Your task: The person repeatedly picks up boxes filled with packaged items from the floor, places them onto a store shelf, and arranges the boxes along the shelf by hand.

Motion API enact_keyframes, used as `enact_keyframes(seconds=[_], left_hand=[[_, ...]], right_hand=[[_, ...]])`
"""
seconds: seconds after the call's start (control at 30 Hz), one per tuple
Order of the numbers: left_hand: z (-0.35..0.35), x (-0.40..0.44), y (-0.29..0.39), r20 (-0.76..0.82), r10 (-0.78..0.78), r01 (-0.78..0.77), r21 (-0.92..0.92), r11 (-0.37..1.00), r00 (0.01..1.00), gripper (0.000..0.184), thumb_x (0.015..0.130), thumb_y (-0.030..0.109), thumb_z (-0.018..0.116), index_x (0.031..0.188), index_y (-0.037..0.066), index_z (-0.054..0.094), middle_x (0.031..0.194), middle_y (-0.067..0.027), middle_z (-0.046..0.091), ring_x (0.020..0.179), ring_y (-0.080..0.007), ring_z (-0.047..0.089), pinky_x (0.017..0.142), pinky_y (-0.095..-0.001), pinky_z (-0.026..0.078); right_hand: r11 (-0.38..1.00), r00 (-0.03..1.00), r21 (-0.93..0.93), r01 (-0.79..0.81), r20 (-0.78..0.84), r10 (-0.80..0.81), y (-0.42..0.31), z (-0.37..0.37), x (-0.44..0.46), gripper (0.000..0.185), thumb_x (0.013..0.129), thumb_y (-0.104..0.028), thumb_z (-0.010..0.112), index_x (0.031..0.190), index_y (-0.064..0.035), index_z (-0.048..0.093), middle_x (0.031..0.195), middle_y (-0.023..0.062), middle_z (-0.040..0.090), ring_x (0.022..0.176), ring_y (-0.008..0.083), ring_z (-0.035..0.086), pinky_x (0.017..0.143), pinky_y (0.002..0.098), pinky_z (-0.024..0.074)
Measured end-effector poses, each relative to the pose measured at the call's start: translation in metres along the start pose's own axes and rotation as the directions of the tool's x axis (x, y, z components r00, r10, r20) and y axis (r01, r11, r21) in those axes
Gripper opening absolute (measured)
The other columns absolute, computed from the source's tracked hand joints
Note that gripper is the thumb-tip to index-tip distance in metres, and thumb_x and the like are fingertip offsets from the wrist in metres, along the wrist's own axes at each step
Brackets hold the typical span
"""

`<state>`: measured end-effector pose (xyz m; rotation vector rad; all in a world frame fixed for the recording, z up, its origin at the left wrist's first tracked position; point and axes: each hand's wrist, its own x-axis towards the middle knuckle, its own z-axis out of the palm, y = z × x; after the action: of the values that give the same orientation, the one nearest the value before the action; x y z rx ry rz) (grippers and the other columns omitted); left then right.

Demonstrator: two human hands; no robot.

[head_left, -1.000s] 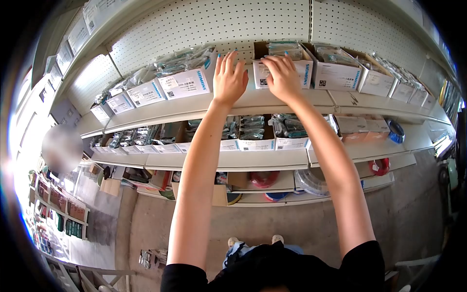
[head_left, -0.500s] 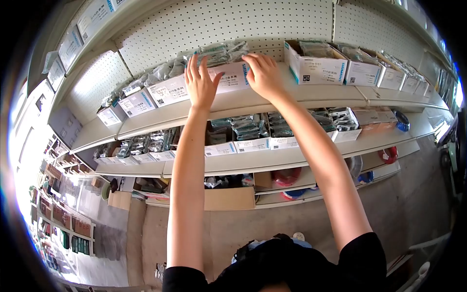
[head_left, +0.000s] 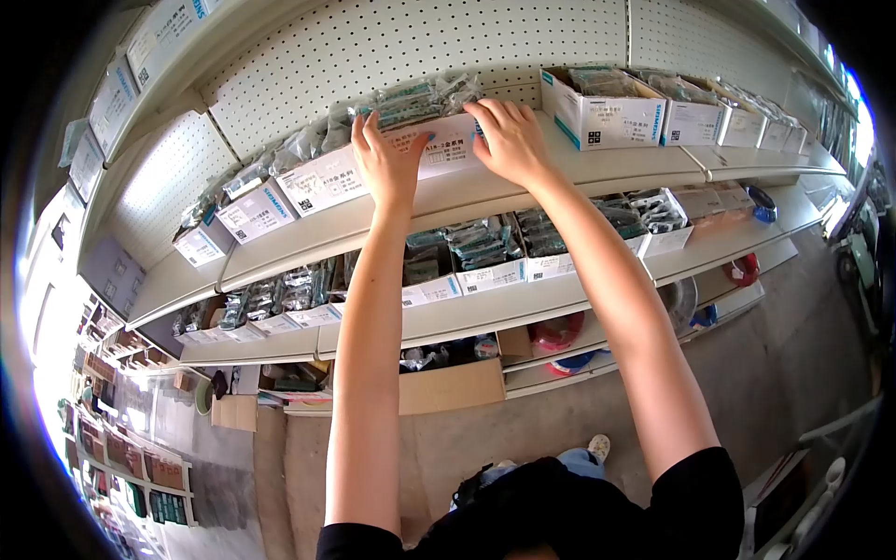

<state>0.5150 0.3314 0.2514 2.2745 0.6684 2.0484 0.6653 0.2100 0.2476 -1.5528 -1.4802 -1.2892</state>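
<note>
A white cardboard box (head_left: 450, 142) full of clear-bagged parts (head_left: 411, 101) stands on the upper shelf. My left hand (head_left: 385, 170) is at the left part of its front, fingers hooked over the top edge, thumb against the printed face. At the box's right end, my right hand (head_left: 513, 145) has its fingers curled over the corner, thumb bent toward the front. Both hands appear to grip the box; the fingertips are partly hidden behind its rim. Another white box (head_left: 322, 179) with bagged parts sits directly left of my left hand.
More Siemens-labelled boxes (head_left: 607, 119) line the upper shelf (head_left: 597, 177) on the right. Below, a lower shelf (head_left: 448, 313) carries a row of open boxes (head_left: 490, 273) with bagged parts. A perforated back panel (head_left: 420, 42) rises behind. Red and blue coils (head_left: 560, 331) lie lower down.
My left fingers, stretched upward before, now bend over the box's edge. My right hand stays at the right end. The view has shifted and tilted slightly.
</note>
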Motion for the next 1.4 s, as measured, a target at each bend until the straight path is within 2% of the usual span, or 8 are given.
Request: enact_keyframes(seconds=[0.27,0.37,0.47,0.57,0.67,0.77,0.87,1.4], left_hand=[[0.009,-0.003,-0.003,0.131,0.072,-0.067,-0.045,0.997,0.989,0.068,0.067,0.031,0.08,0.118,-0.001,0.048,0.123,-0.0229,0.045,0.113,-0.0381,0.047,0.091,-0.0413,0.045],[0.007,0.0,0.003,0.196,0.016,0.001,-0.084,0.996,0.981,0.064,0.067,0.03,0.08,0.114,-0.001,0.05,0.121,-0.0221,0.046,0.107,-0.0383,0.051,0.085,-0.0404,0.048],[0.012,0.0,-0.003,0.155,0.089,-0.08,-0.064,0.995,0.984,0.065,0.064,0.027,0.081,0.116,0.001,0.051,0.113,-0.0194,0.051,0.099,-0.0351,0.055,0.083,-0.0395,0.047],[0.007,0.003,0.002,0.272,0.025,-0.006,-0.073,0.997,0.962,0.067,0.067,0.03,0.079,0.117,-0.001,0.048,0.12,-0.0222,0.046,0.104,-0.0385,0.053,0.082,-0.0416,0.05],[0.005,0.005,0.0,0.316,0.065,-0.055,-0.04,0.998,0.947,0.07,0.067,0.032,0.079,0.118,-0.001,0.045,0.119,-0.0216,0.045,0.101,-0.038,0.054,0.08,-0.0418,0.051],[0.005,0.005,0.003,0.292,0.091,-0.074,-0.068,0.995,0.952,0.067,0.063,0.027,0.082,0.115,0.001,0.049,0.108,-0.0189,0.051,0.097,-0.036,0.054,0.08,-0.0417,0.049],[0.003,0.006,0.019,0.378,0.004,0.032,-0.088,0.996,0.926,0.066,0.064,0.027,0.081,0.116,0.001,0.048,0.11,-0.0189,0.05,0.097,-0.0363,0.054,0.08,-0.0418,0.049],[0.029,-0.001,0.052,0.372,0.024,0.014,-0.098,0.995,0.928,0.065,0.064,0.023,0.081,0.114,0.0,0.047,0.11,-0.0195,0.049,0.097,-0.0374,0.054,0.08,-0.0417,0.05]], right_hand=[[0.997,0.993,-0.037,-0.066,-0.104,0.062,0.004,0.0,-0.001,0.027,0.075,-0.015,0.06,0.1,-0.0087,0.056,0.098,0.0048,0.058,0.09,0.0228,0.056,0.075,0.0395,0.0422],[0.995,0.991,-0.05,-0.086,-0.103,0.081,0.005,-0.001,0.0,0.026,0.073,-0.012,0.06,0.099,-0.0085,0.055,0.096,0.0055,0.058,0.09,0.0232,0.056,0.074,0.0392,0.0425],[0.993,0.99,-0.027,-0.117,-0.077,0.115,0.004,-0.006,0.001,0.027,0.071,-0.008,0.061,0.098,-0.0083,0.054,0.096,0.006,0.058,0.09,0.0236,0.056,0.074,0.0389,0.0427],[0.992,0.989,0.011,-0.123,-0.08,0.123,0.005,-0.007,0.001,0.029,0.07,-0.004,0.06,0.097,-0.0086,0.054,0.095,0.0064,0.057,0.09,0.0242,0.056,0.075,0.0382,0.0426],[0.99,0.987,0.026,-0.142,-0.077,0.143,0.006,-0.006,0.001,0.028,0.069,-0.002,0.059,0.096,-0.0088,0.054,0.094,0.0066,0.056,0.089,0.0246,0.056,0.074,0.0379,0.0425],[0.984,0.98,0.043,-0.172,-0.09,0.175,0.009,-0.005,0.0,0.028,0.069,-0.001,0.058,0.095,-0.0092,0.053,0.091,0.0068,0.054,0.087,0.025,0.055,0.073,0.0377,0.0422],[0.975,0.968,0.042,-0.217,-0.118,0.22,0.011,-0.009,-0.001,0.027,0.068,0.0,0.058,0.093,-0.0091,0.053,0.088,0.0073,0.053,0.085,0.0256,0.054,0.073,0.038,0.0421],[0.896,0.861,0.097,-0.434,-0.249,0.444,0.024,-0.011,-0.007,0.024,0.068,-0.003,0.062,0.088,-0.0101,0.052,0.091,0.0079,0.052,0.087,0.0277,0.052,0.072,0.0391,0.04]])
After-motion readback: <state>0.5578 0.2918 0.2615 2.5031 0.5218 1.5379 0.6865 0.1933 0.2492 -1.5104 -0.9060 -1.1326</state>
